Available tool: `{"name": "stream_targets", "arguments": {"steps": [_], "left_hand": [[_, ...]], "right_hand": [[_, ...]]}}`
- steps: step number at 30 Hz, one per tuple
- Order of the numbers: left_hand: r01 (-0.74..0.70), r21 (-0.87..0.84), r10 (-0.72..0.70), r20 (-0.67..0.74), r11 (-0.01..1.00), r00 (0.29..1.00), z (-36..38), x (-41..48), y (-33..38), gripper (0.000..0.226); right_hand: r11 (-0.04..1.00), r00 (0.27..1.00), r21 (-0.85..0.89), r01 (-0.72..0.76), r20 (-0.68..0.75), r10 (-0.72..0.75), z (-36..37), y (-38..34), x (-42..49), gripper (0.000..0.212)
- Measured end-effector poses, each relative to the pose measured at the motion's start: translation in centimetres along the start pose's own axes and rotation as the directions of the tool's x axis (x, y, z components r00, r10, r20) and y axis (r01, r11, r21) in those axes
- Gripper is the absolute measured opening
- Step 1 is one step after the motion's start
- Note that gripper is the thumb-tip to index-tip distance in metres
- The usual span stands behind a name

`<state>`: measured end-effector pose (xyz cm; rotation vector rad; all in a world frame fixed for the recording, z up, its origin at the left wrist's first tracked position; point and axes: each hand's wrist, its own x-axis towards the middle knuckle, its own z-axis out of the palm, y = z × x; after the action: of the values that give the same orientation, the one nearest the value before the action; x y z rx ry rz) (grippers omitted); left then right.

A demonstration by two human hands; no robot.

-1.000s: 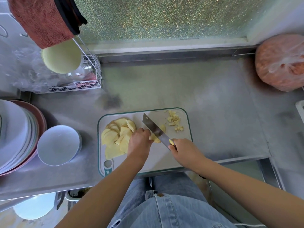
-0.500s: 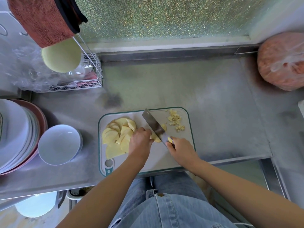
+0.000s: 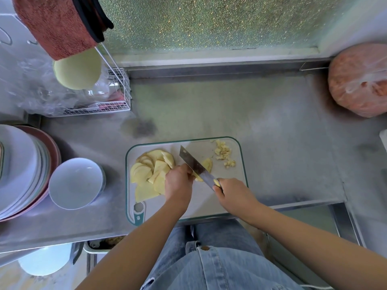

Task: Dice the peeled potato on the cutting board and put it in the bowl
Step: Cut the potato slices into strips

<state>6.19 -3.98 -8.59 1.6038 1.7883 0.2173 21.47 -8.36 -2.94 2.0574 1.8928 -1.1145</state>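
In the head view, the left hand [image 3: 178, 183] sits knuckles up, its fingers curled down over a small stack of pale yellow potato slices [image 3: 207, 164] and pinning it to the white, teal-rimmed plastic cutting board [image 3: 201, 198]; the fingertips are hidden under the hand. The right hand [image 3: 232, 193] is wrapped round the handle of a broad steel kitchen knife [image 3: 195, 165]. Its blade slants away from that hand, close against the left knuckles, with the edge down in the stack. Just outside the left hand lies a fanned heap of uncut potato slices [image 3: 146, 174]. Beyond the right hand, near the board's far corner, sits a small scatter of diced potato bits [image 3: 224, 153]. A white ceramic bowl [image 3: 76, 183] with nothing in it stands on the stainless steel worktop [image 3: 272, 132], well out past the left hand and apart from the board. The slices are probably firm but brittle, light, and wet with starch, so they are likely to slide over one another under the blade. It seems best to hold the stack from above with tucked fingertips, close to the cut. The dice are too small and slick to pinch, so both hands or the flat of the blade should scoop them together.
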Motion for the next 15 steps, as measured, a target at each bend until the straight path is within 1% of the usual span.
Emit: {"name": "stream_targets", "arguments": {"steps": [3,6,9,12,14,15], "left_hand": [[0.012,-0.005,-0.012,0.005,1.0,1.0,0.1,0.2,0.0,0.008],[0.012,-0.001,-0.012,0.007,1.0,1.0,0.1,0.3,0.0,0.01],[0.012,-0.003,-0.012,0.005,1.0,1.0,0.0,0.3,0.1,0.01],[-0.001,-0.009,0.001,0.006,1.0,1.0,-0.2,0.4,0.0,0.011],[-0.062,0.033,0.062,0.016,0.997,0.998,-0.4,0.3,0.0,0.012],[-0.1,0.063,0.099,0.018,0.993,0.995,-0.5,0.2,-0.1,0.015]], "right_hand": [[1.0,1.0,0.026,0.003,-0.009,-0.003,0.8,0.0,0.3,0.036],[0.999,0.999,0.04,0.003,-0.032,-0.002,1.9,0.1,0.7,0.025],[0.998,0.998,0.058,-0.002,-0.057,0.005,2.7,0.4,0.8,0.022],[0.988,0.995,0.154,-0.005,-0.097,0.021,2.7,0.8,1.2,0.033],[0.971,0.991,0.241,0.001,-0.128,0.03,2.2,1.0,1.6,0.04],[0.966,0.99,0.257,0.014,-0.141,0.023,1.9,1.1,1.6,0.042]]}}
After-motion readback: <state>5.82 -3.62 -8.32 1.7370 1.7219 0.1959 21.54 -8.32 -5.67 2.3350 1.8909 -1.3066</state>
